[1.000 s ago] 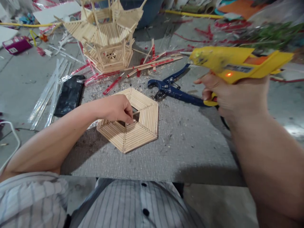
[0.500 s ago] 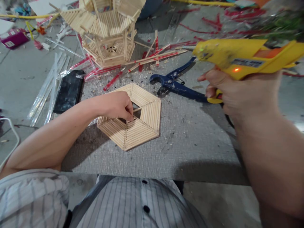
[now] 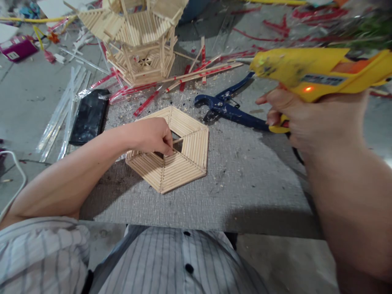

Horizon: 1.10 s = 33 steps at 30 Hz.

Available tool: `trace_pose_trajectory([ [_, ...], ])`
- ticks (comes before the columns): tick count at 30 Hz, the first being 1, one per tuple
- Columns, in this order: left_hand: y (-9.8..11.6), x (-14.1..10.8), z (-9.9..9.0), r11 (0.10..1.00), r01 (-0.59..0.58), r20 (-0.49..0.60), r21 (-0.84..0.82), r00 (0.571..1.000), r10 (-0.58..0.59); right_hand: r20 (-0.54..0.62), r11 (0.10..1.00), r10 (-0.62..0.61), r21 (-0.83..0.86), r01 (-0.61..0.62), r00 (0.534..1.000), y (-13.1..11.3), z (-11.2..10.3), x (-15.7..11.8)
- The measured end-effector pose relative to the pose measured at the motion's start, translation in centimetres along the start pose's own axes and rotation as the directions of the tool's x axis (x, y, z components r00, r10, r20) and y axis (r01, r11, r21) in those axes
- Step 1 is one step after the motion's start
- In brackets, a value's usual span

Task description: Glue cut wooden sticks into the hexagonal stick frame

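A flat hexagonal panel [image 3: 183, 171] of thin wooden sticks, laid in rings with an opening in the middle, rests on the grey board. Over that opening, my left hand [image 3: 156, 136] has its fingertips pinched together at the inner edge. What lies between those fingertips is hidden. A yellow hot glue gun [image 3: 306, 73] with an orange light glowing on its side is gripped in my right hand [image 3: 294, 108], raised at the right. Its nozzle points left, away from the panel. Below the nozzle lies a blue-handled cutter [image 3: 229, 110].
A larger pavilion-like stick structure [image 3: 141, 49] stands at the back. Loose sticks [image 3: 205, 72] with red tape lie in front of it. A black phone-like object [image 3: 88, 116] and clear glue sticks [image 3: 64, 110] are on the left. The grey board [image 3: 190, 208] ends near my body.
The glue gun and my right hand have shifted very slightly right in view. My left hand stays pinched at the panel's middle.
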State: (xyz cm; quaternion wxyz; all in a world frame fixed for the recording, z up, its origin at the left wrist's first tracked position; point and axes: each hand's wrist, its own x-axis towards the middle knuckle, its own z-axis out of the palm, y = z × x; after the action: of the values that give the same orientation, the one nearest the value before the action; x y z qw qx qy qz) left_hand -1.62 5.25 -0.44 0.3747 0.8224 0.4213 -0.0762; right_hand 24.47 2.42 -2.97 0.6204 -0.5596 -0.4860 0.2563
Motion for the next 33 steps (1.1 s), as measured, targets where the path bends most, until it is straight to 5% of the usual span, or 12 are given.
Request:
trace_pose_trajectory([
  [22,0.22,-0.13,0.25,0.999,0.027,-0.039,0.033,0.999,-0.025,-0.003,1.0,0.015,-0.008,-0.015,1.0,0.03,0.0,-0.07],
  [33,0.38,-0.08,-0.6,0.99,-0.029,0.133,0.141,0.991,0.011,0.033,0.999,0.006,-0.051,-0.004,0.999,0.37,-0.3,-0.03],
])
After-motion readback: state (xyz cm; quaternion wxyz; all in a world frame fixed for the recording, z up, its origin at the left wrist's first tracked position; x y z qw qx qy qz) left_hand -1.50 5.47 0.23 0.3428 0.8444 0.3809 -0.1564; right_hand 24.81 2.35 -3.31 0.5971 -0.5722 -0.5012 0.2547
